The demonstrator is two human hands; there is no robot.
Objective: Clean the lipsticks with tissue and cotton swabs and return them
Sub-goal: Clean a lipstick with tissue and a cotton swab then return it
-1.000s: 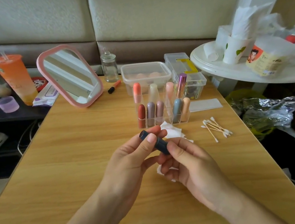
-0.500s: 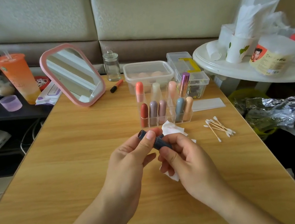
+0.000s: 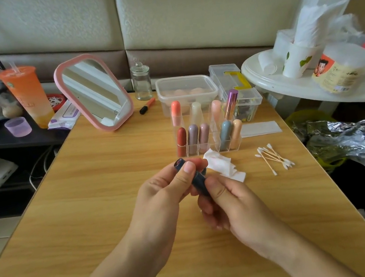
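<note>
Over the desk (image 3: 104, 199), left hand (image 3: 161, 204) and right hand (image 3: 233, 204) both grip a dark lipstick (image 3: 196, 179), tissue (image 3: 222, 168) just behind.

Dark blue lipstick (image 3: 198, 179) held tilted; tissue (image 3: 221, 165) and cotton swabs (image 3: 274, 158) lie beyond.

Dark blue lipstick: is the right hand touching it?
Touching. In the head view the right hand pinches the lower end of the dark blue lipstick.

The person's left grip (image 3: 162, 197) and right grip (image 3: 233, 204) are bare hands with short, rounded nails, and both forearms are bare as far as the bottom edge shows them.
</note>
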